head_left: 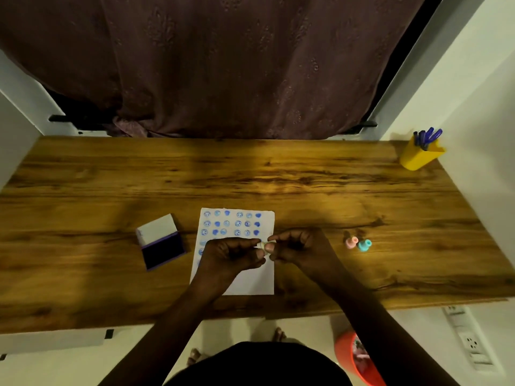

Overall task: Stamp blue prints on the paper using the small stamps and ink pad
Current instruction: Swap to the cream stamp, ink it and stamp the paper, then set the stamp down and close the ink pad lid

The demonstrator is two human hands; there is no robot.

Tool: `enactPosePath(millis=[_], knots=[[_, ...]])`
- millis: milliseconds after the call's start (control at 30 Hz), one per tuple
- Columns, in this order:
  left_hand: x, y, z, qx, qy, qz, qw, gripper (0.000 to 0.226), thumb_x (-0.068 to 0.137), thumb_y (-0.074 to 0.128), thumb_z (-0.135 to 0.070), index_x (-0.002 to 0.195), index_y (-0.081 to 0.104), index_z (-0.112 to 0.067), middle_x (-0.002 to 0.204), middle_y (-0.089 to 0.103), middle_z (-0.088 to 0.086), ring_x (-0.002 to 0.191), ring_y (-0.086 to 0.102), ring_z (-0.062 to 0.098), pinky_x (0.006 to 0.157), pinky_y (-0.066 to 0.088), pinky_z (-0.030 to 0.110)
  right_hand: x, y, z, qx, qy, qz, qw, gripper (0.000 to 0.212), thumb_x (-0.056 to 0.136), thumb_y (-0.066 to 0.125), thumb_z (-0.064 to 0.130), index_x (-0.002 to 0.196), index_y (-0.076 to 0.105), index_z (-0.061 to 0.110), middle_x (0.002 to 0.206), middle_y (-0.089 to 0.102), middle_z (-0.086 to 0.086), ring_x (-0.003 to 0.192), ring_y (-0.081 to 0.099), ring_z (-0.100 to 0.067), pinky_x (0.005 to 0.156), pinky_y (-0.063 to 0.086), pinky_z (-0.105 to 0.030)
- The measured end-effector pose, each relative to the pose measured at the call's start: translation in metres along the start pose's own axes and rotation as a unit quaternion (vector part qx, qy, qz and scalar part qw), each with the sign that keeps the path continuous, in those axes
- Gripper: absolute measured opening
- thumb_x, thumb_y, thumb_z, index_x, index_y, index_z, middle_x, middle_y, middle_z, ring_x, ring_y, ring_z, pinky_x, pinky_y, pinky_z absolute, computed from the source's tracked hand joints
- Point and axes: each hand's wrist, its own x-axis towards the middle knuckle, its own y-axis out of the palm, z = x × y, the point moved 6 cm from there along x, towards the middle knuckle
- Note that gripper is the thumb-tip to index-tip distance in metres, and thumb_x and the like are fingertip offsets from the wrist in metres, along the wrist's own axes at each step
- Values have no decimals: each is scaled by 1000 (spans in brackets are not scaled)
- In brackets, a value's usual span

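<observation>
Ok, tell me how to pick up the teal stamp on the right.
Pinch the teal stamp around its narrow upper handle, coming from above with the right hand. It seems to stand upright, and the pink stamp crowds its left, so a side approach risks a knock.

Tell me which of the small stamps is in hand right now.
The pale cream stamp, pinched between the left hand and right hand above the paper. The pink stamp and teal stamp lie untouched on the table.
</observation>
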Motion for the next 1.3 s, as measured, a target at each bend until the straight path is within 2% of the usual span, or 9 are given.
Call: enactPosePath(millis=[200, 300, 400, 467, 600, 767, 1000, 1133, 1300], knots=[[10, 21, 19, 30, -27, -19, 999, 33, 84, 76, 10, 114, 76, -4, 105, 81, 18, 97, 78, 34, 85, 65, 46, 1, -25, -7, -51, -15, -13, 999, 20, 83, 84, 17, 102, 80, 12, 93, 82, 0, 85, 78, -12, 76, 62, -24], [15, 34, 25, 54, -40, -15, 998, 36, 83, 82, 0, 117, 75, -7, 98, 82, 11, 97, 79, 26, 81, 64, 29, 8, -66, 3, -140, -63, -64, 986, 21, 82, 85, 15, 103, 81, 17, 97, 82, 5, 92, 76, -5, 83, 61, -20], [19, 38, 26, 82, -33, -21, 996, 31, 83, 83, -5, 113, 77, -12, 98, 82, 2, 96, 78, 15, 78, 61, 20, 13, -123, 12, -270, -95, -148, 947, 17, 85, 82, 17, 101, 80, 20, 93, 80, 8, 78, 73, 5, 72, 60, -19], [20, 39, 28, 84, -36, -24, 996, 26, 84, 82, -3, 104, 78, -19, 92, 82, -5, 95, 77, 11, 74, 61, 18, 17, -154, 11, -342, -95, -176, 918, 11, 86, 79, 18, 97, 80, 20, 88, 79, 5, 70, 74, -2, 62, 60, -27], [19, 43, 32, 78, -42, -23, 996, 32, 85, 79, 0, 89, 80, -32, 88, 82, -12, 89, 78, 6, 71, 62, 20, 32, -196, -9, -471, -32, -178, 863, 18, 81, 78, 14, 99, 80, 14, 98, 81, -4, 86, 77, -21, 74, 61, -38], [22, 47, 38, 73, -45, -24, 996, 38, 87, 78, 0, 86, 83, -37, 91, 83, -3, 94, 79, 20, 87, 64, 42, 42, -207, -30, -518, 11, -134, 845, 13, 79, 77, 15, 91, 80, 13, 93, 80, -6, 86, 74, -26, 72, 59, -37], [21, 51, 43, 56, -50, -25, 997, 31, 86, 79, -1, 91, 84, -31, 95, 83, 6, 100, 77, 33, 95, 59, 59, 47, -205, -37, -525, 40, -113, 843, 5, 79, 76, 21, 83, 78, 19, 83, 79, -4, 78, 73, -23, 67, 60, -36], [22, 49, 43, 59, -49, -29, 997, 34, 87, 77, 1, 88, 84, -32, 93, 82, 4, 101, 77, 33, 95, 59, 58, 49, -206, -36, -538, 44, -100, 836, 10, 78, 77, 22, 88, 77, 18, 87, 79, -4, 82, 74, -25, 66, 58, -34], [19, 40, 39, 76, -40, -43, 995, 37, 87, 77, 0, 87, 83, -36, 93, 83, 0, 98, 78, 28, 87, 64, 43, 50, -201, -15, -542, 32, -119, 831, 41, 79, 82, 28, 118, 74, 19, 114, 78, -3, 99, 74, -20, 81, 62, -36]])
